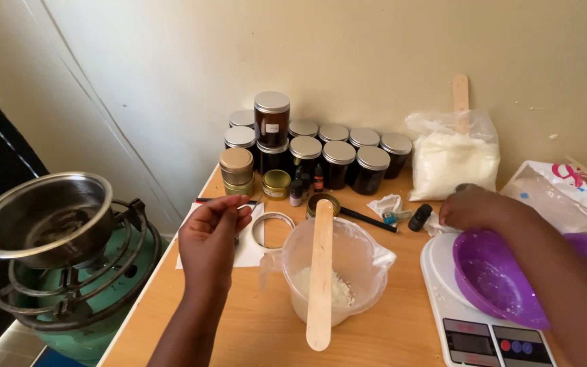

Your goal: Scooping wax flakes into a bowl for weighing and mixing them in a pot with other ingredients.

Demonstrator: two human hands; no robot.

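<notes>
Wax flakes (334, 289), pale and crumbly, lie in the bottom of a clear plastic jug (361, 265) at the table's middle, a flat wooden stick (321, 272) resting across its rim. Left hand (210, 234) hovers beside the jug, fingers curled loosely, pinching nothing I can make out. Right hand (473, 207) reaches over a glossy purple bowl (494, 278) on the white scale (473, 333), toward a small dark bottle (420, 217); whether it grips anything I cannot tell. Looks like weighing and adding ingredients, which calls for a steady grip on that bottle.

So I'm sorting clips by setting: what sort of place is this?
Probably a home candle-making corner: a wooden table with dark lidded jars, a bag of white flakes, a kitchen scale and a gas burner.
</notes>
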